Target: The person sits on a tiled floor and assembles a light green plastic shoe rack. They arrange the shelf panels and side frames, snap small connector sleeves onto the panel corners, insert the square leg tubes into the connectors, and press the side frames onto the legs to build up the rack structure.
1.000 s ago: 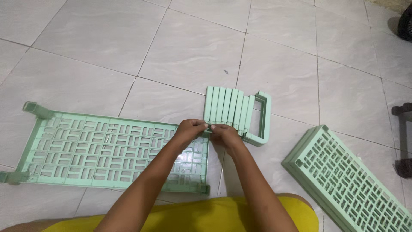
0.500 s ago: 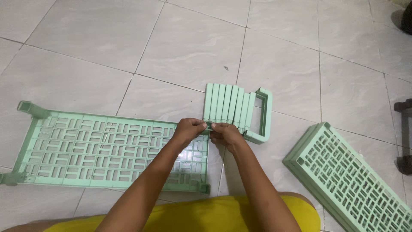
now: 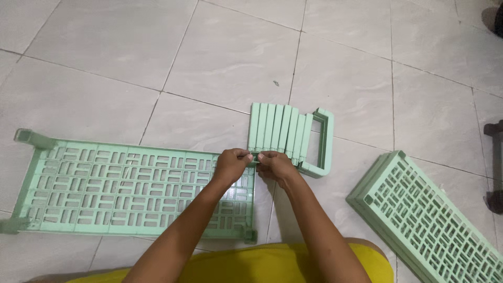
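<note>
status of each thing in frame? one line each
Left hand: gripping the near end of the leftmost post.
Right hand: gripping the same end.
Posts: lying side by side on the floor.
Left shelf: flat.
Right shelves: stacked.
Frame: beside posts.

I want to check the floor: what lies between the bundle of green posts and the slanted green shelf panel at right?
Head view: only bare tile floor between posts and panel.

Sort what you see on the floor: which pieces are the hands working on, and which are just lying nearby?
In hand:
- left hand and right hand, meeting at the near end of the row of green posts
- flat green lattice shelf, its corner at the hands

Lying about:
- stacked green shelves
- green rectangular frame
- dark object, right edge
</note>
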